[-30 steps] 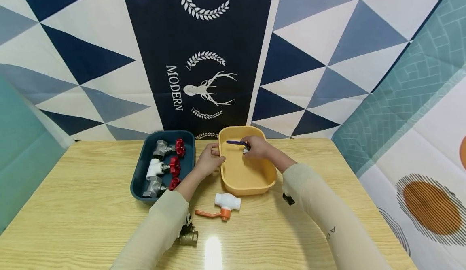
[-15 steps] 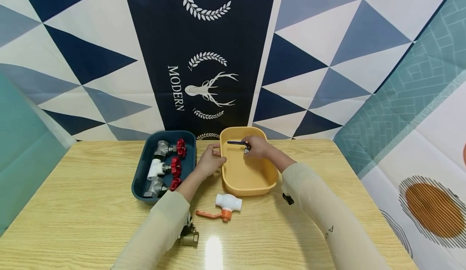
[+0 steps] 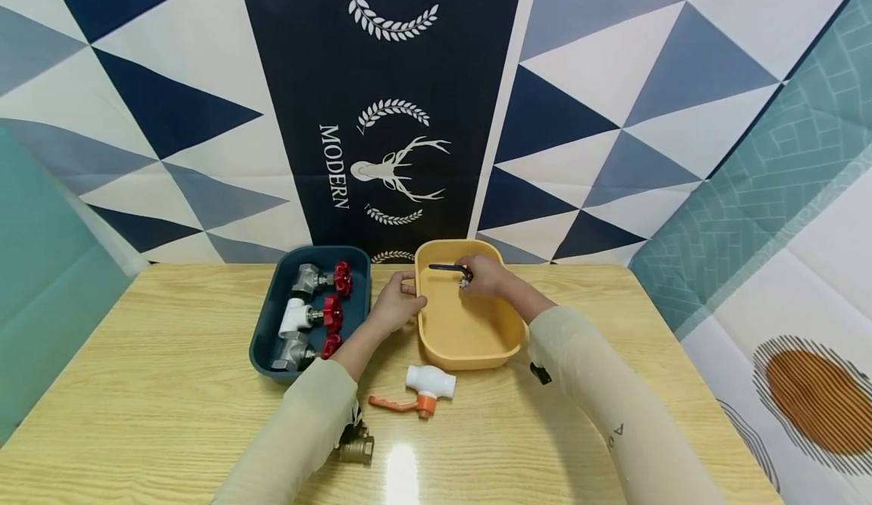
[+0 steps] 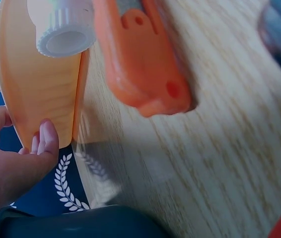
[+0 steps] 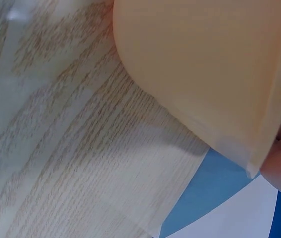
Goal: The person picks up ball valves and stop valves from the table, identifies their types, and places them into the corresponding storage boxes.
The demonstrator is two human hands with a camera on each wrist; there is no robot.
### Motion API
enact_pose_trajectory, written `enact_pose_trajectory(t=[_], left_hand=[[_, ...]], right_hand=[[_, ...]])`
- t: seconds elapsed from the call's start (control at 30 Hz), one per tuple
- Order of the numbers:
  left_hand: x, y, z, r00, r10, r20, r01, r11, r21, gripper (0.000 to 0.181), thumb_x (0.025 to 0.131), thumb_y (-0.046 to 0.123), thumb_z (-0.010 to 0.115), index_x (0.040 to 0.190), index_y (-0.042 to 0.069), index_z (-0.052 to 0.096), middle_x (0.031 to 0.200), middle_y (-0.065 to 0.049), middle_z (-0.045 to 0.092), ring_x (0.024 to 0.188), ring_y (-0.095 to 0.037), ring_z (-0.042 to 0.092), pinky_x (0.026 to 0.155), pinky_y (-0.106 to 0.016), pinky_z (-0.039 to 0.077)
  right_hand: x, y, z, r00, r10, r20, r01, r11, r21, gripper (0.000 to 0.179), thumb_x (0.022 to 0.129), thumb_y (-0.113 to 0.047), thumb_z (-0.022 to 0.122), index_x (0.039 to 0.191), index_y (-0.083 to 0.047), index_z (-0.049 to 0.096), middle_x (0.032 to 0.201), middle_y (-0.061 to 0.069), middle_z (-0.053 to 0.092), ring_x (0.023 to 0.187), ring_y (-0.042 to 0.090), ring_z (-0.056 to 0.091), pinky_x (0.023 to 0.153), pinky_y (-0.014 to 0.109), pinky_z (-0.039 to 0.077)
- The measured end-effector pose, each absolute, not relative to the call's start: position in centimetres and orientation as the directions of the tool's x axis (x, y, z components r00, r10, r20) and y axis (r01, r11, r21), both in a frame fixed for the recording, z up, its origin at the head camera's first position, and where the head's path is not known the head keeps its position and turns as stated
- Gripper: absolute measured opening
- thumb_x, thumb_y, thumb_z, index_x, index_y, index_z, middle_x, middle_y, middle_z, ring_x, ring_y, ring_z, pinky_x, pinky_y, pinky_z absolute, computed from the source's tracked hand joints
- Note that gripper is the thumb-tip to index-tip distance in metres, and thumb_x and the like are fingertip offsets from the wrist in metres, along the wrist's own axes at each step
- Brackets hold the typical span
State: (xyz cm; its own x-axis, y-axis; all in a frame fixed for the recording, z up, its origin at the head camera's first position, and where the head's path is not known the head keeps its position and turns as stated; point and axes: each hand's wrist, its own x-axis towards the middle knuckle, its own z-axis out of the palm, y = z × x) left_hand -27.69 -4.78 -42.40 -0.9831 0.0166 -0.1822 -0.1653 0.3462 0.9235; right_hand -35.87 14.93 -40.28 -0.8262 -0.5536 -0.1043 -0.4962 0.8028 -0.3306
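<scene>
Pinching blue-handled valve (image 3: 465,282) in right hand (image 3: 487,276), in far part of yellow bin (image 3: 470,346). Pointing left from grip with long handle (image 3: 444,267). Holding yellow bin's left rim with left hand (image 3: 393,307), farther from blue-handled valve.

Head view: swings slightly, so the whole tabletop sits a little further right and nearer than a second ago.
Yellow tray (image 3: 470,346): shifts with it, along with the left hand (image 3: 395,304), the right hand (image 3: 484,275) and the dark-levered valve (image 3: 446,267).
Right-hand cloth (image 3: 722,293): its ringed brown circle (image 3: 817,399) moves closer to the right edge; an orange patch has slipped out.
Right sleeve (image 3: 586,369): lies very slightly further left against the table.
</scene>
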Motion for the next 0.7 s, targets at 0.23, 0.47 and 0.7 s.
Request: enact_pose_trajectory(t=[0.23, 0.47, 0.7], left_hand=[[-27.64, -4.71, -42.27, -0.983, 0.009, -0.185, -0.170, 0.349, 0.922, 0.054, 0.086, 0.011, 0.063, 0.135, 0.011, 0.041, 0.110, -0.013, 0.056, 0.083, -0.018, 0.057, 0.063, -0.022, 0.046], [-27.69, -4.62, -42.36, -0.981, 0.003, -0.195, -0.182, 0.350, 0.919, 0.054, 0.086, 0.012, 0.063, 0.135, 0.012, 0.041, 0.110, -0.012, 0.056, 0.083, -0.018, 0.057, 0.063, -0.022, 0.046], [-27.65, -4.66, -42.49, -0.984, 0.010, -0.178, -0.164, 0.344, 0.925, 0.054, 0.086, 0.011, 0.063, 0.135, 0.011, 0.041, 0.110, -0.013, 0.056, 0.083, -0.019, 0.057, 0.064, -0.022, 0.046]], right_hand=[[-35.85, 14.97, -40.34, -0.827, -0.556, -0.090, -0.505, 0.802, -0.318, 0.051, 0.074, -0.008, 0.068, 0.123, 0.004, 0.055, 0.096, 0.014, 0.064, 0.082, 0.021, 0.053, 0.080, 0.034, 0.045], [-36.30, 14.94, -40.50, -0.829, -0.553, -0.082, -0.509, 0.808, -0.297, 0.051, 0.073, -0.008, 0.068, 0.121, 0.002, 0.057, 0.093, 0.011, 0.065, 0.079, 0.020, 0.053, 0.078, 0.032, 0.045], [-36.67, 14.83, -40.82, -0.831, -0.552, -0.066, -0.519, 0.813, -0.265, 0.050, 0.071, -0.009, 0.068, 0.119, 0.001, 0.058, 0.091, 0.010, 0.065, 0.081, 0.022, 0.053, 0.079, 0.034, 0.045]])
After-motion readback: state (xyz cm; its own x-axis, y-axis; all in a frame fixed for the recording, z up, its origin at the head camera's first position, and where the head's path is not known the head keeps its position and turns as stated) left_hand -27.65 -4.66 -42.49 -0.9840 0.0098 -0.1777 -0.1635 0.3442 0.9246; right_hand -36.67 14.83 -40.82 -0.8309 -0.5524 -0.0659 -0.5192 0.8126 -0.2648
